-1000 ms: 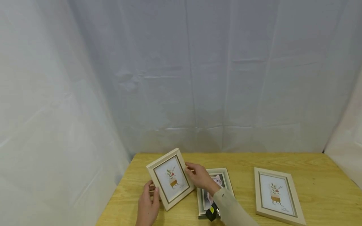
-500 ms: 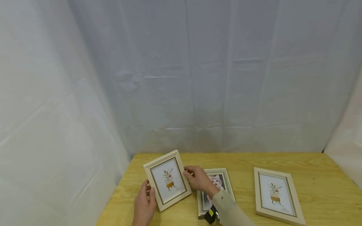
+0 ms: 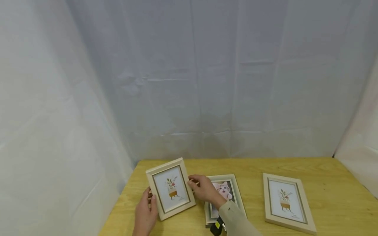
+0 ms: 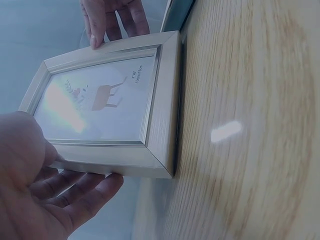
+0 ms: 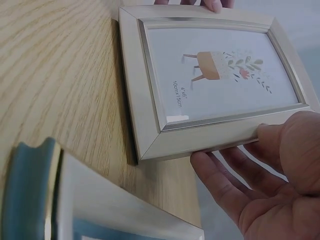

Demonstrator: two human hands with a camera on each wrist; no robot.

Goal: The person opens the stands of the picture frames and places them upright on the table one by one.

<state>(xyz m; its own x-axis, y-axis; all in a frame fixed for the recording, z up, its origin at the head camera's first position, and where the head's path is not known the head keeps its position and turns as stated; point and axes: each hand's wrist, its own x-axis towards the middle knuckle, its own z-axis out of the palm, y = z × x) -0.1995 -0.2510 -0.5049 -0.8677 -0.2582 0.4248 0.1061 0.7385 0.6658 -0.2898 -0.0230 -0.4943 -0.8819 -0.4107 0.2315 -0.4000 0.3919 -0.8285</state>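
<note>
A cream picture frame [image 3: 171,188] with a drawing of a potted plant stands tilted back at the left of the table, its lower edge right at the wood. My left hand [image 3: 144,211] grips its left side, thumb in front and fingers behind. On the opposite side my right hand [image 3: 205,190] pinches the edge between thumb and fingers. The left wrist view shows the left fingers [image 4: 85,192] under the frame's side. In the right wrist view the right thumb [image 5: 272,132] lies against the moulding.
A second frame [image 3: 237,193] with a kitten picture lies beneath my right forearm, partly hidden by it. Further right, another cream frame [image 3: 267,196] with the same plant drawing lies on the wooden table [image 3: 339,196]. White sheeting [image 3: 221,82] hangs behind and at both sides.
Both hands have moved a little to the left with the held picture frame, turning it more upright. More of the kitten picture shows. The other frames stay in place on the table.
</note>
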